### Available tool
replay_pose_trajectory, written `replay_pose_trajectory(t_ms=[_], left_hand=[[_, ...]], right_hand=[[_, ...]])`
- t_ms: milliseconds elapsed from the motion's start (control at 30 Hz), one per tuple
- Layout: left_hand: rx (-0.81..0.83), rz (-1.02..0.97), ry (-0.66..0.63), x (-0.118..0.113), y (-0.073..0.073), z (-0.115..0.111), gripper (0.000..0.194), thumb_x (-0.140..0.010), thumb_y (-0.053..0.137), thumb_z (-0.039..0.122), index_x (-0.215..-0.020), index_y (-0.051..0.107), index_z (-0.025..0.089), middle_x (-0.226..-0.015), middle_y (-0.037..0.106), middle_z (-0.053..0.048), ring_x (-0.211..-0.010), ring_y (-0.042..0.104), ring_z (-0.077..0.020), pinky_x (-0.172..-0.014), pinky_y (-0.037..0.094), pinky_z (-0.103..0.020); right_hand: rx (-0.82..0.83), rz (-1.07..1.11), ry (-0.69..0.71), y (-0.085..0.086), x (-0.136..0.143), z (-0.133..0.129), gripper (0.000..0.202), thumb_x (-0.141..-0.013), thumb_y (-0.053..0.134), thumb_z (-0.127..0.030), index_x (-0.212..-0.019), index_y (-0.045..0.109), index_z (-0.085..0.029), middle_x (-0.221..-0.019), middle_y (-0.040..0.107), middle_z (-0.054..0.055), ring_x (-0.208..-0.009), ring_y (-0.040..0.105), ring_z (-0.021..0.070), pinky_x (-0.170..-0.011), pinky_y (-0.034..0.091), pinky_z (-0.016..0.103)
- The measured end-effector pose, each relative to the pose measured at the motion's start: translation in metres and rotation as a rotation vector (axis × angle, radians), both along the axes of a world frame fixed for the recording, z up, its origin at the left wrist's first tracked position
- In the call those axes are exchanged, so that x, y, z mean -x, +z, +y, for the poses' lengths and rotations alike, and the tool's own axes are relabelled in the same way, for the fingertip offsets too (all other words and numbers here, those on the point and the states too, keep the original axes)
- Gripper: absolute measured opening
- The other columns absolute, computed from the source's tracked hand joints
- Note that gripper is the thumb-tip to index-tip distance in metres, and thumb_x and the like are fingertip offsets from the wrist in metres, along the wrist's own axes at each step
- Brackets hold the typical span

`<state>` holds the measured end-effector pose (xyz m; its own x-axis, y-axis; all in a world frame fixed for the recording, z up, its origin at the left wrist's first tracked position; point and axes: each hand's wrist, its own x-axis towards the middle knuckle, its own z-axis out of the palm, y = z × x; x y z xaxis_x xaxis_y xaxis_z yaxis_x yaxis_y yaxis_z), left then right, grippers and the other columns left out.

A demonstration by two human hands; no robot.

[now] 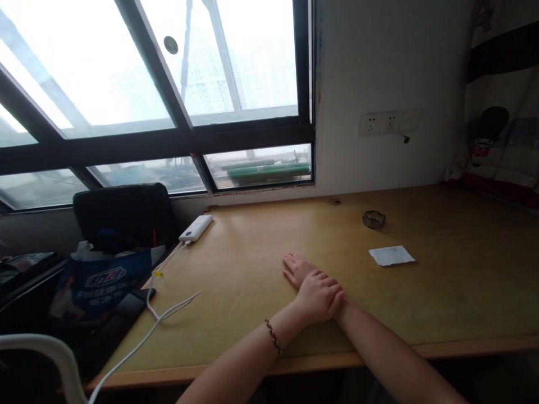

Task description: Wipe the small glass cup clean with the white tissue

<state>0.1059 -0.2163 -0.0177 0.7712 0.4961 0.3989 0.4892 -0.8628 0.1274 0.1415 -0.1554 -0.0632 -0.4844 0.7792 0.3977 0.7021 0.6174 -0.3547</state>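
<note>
My left hand (319,296) crosses over and is wrapped round my right wrist, its fingers closed on it. Beneath it, my right hand (298,269) lies on the wooden table (236,314), palm down, with fingers stretched toward the far left. A braided bracelet (273,336) circles my left wrist. To the right of the hands is a small white sheet of paper (391,256), apart from them. Farther back sits a dark openwork ring-shaped object (374,219), whose kind I cannot make out.
On the table's left edge lies a white power bank (196,229) with a white cable (155,322) trailing off the edge. Left of the table stand a black chair (126,213) and a blue bag (101,280). Behind are a window and wall sockets (389,122).
</note>
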Motion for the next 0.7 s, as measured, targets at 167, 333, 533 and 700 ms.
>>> replay_pose_trajectory(t_ms=[167,333,533,700], left_hand=[[-0.096,0.049,-0.204,-0.031,-0.008,-0.033,0.041,-0.081,0.027,0.048,-0.075,0.051,0.015,-0.066,0.054,-0.005,-0.062,0.051,-0.0148,-0.061,0.038,-0.03],[-0.162,0.058,-0.262,-0.043,-0.012,-0.059,0.062,-0.075,0.02,0.064,-0.086,0.052,0.012,-0.068,0.053,-0.007,-0.059,0.051,-0.016,-0.054,0.038,-0.03],[-0.174,0.114,-0.28,-0.027,0.01,-0.071,0.058,-0.082,0.025,0.051,-0.118,0.039,0.008,-0.104,0.053,-0.014,-0.079,0.053,-0.019,-0.066,0.042,-0.032],[-0.244,0.134,-0.226,-0.011,0.054,-0.078,0.042,-0.085,0.03,0.031,-0.125,0.035,0.018,-0.132,0.034,-0.01,-0.099,0.05,-0.0234,-0.079,0.043,-0.036]], right_hand=[[0.043,-0.039,-0.025,0.013,-0.005,-0.006,0.037,-0.082,0.037,-0.026,-0.115,0.047,-0.012,-0.121,0.048,0.013,-0.116,0.037,0.0185,-0.097,0.027,0.036],[0.013,-0.036,0.131,0.018,0.013,-0.031,0.035,-0.081,0.039,-0.021,-0.113,0.047,-0.011,-0.118,0.051,0.012,-0.116,0.038,0.0173,-0.097,0.029,0.033],[-0.182,-0.135,0.382,0.02,0.036,-0.06,0.03,-0.083,0.035,-0.016,-0.108,0.05,-0.011,-0.116,0.052,0.011,-0.118,0.035,0.0195,-0.097,0.03,0.034],[-0.165,-0.188,0.485,0.038,0.054,-0.07,0.021,-0.077,0.046,-0.016,-0.094,0.059,-0.015,-0.1,0.061,0.01,-0.101,0.049,0.0185,-0.089,0.036,0.033]])
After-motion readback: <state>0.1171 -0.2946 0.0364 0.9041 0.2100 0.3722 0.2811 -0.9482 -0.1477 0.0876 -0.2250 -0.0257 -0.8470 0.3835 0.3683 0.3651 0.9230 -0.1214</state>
